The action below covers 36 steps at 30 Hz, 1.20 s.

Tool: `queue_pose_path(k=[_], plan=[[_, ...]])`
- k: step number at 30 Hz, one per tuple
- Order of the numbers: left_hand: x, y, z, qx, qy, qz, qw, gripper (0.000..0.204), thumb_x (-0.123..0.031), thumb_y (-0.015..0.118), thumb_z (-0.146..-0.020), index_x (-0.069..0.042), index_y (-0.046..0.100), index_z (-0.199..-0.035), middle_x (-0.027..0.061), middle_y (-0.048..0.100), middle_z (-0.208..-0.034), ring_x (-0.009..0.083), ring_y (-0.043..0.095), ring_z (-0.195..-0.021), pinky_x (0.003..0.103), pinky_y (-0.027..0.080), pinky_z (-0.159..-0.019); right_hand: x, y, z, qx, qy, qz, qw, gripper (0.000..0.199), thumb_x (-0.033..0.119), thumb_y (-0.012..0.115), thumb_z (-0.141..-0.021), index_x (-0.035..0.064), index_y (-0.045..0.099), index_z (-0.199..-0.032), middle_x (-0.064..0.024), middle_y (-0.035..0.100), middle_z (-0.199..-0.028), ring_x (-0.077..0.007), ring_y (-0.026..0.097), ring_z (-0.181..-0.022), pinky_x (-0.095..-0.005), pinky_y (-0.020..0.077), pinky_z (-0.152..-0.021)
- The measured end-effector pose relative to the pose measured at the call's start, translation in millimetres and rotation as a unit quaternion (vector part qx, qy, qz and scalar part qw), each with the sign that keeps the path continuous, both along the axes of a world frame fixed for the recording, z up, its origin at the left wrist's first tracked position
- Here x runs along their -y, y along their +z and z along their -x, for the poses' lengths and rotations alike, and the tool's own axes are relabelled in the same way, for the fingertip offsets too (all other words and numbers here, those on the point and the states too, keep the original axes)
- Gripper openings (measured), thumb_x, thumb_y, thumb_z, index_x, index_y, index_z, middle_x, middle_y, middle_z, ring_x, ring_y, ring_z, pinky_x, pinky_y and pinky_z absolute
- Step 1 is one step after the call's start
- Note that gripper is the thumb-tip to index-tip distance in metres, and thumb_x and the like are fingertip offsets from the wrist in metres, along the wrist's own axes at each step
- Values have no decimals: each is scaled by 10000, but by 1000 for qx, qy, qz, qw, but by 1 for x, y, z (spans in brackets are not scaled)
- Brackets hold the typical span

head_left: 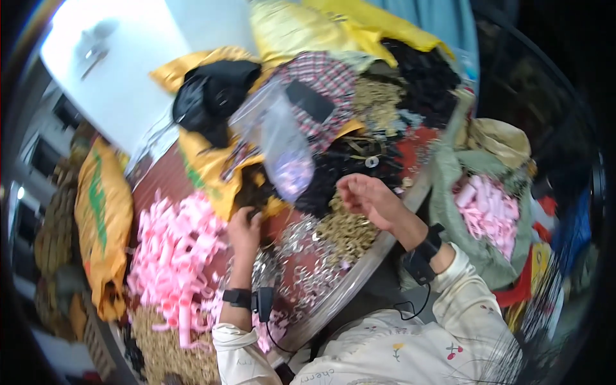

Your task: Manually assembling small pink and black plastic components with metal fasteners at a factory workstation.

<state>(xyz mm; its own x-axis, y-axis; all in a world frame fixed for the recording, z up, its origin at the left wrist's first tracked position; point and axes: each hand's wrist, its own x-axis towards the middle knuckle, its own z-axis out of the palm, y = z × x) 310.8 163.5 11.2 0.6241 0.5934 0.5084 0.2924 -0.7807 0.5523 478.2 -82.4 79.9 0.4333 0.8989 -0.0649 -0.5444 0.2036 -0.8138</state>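
My left hand [244, 232] is at the mouth of an orange-yellow sack [204, 168], right of a heap of pink plastic tube-shaped pieces [173, 240]. Its thumb and fingers are bent toward each other around a small dark thing I cannot make out. My right hand [371, 200] hovers over tan pieces [346, 232] and beside a heap of black pieces [340, 160]. Its fingers are loosely curved and partly apart, with nothing visible in them. Shiny metal pieces [314, 266] lie between my forearms. A clear plastic bag [273, 125] with small pale items lies beyond my hands.
Farther back are a dark phone [310, 101] on plaid cloth [335, 76], a black bag [215, 93] and yellow sacks [282, 29]. A green sack [446, 199] of pink pieces stands at right, past the table edge [343, 292]. An orange sack [106, 224] stands left.
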Motion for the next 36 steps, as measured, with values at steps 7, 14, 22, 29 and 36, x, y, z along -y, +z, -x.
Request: queue_pose_path(k=[7,14,22,29,36], plan=[[58,50,122,66,-2,480,875,180,-137,597,-732,-8,570,-854,92,584,-733,189,572,-659,273,458,-574,-32,-36,72,625,141,46,766,192,152,571,-731,55,537,-894,-75,511,-743,-204,536,-666,-307,431,-577],[112,22,245,459,-25,703,543,270,-63,482,-788,21,461,-1045,121,552,-905,217,563,-764,306,493,-683,-67,-59,129,732,188,-26,654,144,140,576,-690,56,533,-798,-98,486,-708,-296,509,-629,-378,417,-542],[129,-24,280,541,-87,764,342,357,-131,465,-823,3,399,-1147,130,536,-958,243,532,-887,349,469,-751,-85,-76,174,785,182,-15,593,87,107,520,-692,36,479,-664,-116,485,-703,-293,530,-609,-393,426,-535],[143,-25,268,577,-113,738,331,381,-165,485,-822,-17,393,-1161,102,528,-1006,237,508,-936,356,454,-781,-90,-92,180,791,185,12,582,66,87,462,-720,30,458,-752,-148,478,-710,-322,506,-624,-405,415,-521],[143,-20,221,488,-120,740,448,318,-50,524,-757,-72,444,-1063,34,521,-973,124,522,-818,271,452,-694,-83,-87,178,706,216,8,675,64,51,478,-745,23,425,-769,-153,477,-719,-309,494,-645,-378,391,-525]])
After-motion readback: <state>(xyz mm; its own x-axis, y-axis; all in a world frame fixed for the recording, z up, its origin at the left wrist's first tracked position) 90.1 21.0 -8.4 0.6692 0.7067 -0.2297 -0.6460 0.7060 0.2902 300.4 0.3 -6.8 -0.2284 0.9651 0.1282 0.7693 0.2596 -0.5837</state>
